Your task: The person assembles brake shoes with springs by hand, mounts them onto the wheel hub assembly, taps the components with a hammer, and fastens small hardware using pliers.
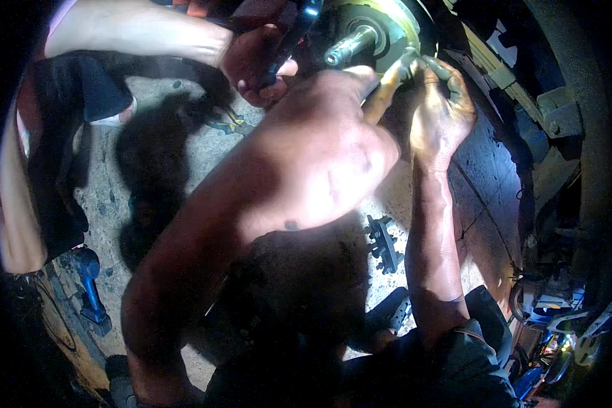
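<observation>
A round metal housing (402, 20) with a shiny shaft (352, 45) sticking out of its centre is brightly lit at the top. My left hand (350, 115) reaches up to its lower right rim, the fingertips pinched together there. Right beside it, my right hand (442, 112) is closed too, thumb and fingers meeting at the same spot on the rim. Whatever lies between the fingertips is too small to make out. Grime darkens the fingers of both hands.
Another person's hand (258, 64) grips a dark curved object (299, 30) left of the housing. A black ribbed part (384, 243) lies on the concrete floor (102, 197) between my forearms. A blue-handled tool (92, 289) is at lower left. Metal framework (557, 112) stands on the right.
</observation>
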Tool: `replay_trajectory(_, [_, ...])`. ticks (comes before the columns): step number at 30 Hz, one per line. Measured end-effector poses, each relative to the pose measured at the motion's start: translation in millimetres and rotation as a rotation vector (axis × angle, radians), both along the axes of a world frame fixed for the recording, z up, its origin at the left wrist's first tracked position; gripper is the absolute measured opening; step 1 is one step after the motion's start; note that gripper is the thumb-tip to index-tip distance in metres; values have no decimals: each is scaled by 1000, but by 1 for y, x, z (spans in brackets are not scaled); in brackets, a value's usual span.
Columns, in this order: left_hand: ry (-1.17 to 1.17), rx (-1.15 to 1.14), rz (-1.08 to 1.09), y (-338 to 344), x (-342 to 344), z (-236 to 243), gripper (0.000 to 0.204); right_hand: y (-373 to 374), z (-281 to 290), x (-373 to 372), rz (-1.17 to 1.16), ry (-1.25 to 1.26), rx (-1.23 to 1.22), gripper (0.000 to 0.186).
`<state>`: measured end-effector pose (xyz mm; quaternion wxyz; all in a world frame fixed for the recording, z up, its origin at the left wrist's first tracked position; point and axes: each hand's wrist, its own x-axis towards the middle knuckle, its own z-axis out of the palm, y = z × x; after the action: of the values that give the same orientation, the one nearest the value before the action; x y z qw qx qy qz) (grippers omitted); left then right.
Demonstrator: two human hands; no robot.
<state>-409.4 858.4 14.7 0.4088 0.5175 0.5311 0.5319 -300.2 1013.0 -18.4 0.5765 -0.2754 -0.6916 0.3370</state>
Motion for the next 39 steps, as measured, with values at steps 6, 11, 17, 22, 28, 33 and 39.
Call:
replay_trajectory(6, [-225,-13,-31,0,0,-4,34,12,-4,5,154,121,11,13])
replay_trajectory(11, [-455,-11,-7,-2,-5,-10,40,7,9,4,23,-42,-45,10])
replay_trajectory(17, [-545,37,18,-1,6,-22,50,8,27,8,60,-82,-280,16])
replay_trajectory(22, [-294,42,24,-27,30,-67,62,6,26,10,120,-30,-371,13])
replay_trajectory(28, [-730,-262,-44,-95,72,-129,61,16,5,11,108,-67,-138,14])
replay_trajectory(33, [-521,-676,133,-153,77,-169,66,-1,8,23,-83,-254,231,18])
replay_trajectory(39, [-603,-691,339,-190,94,-165,69,-56,-155,87,-2,-754,-257,18])
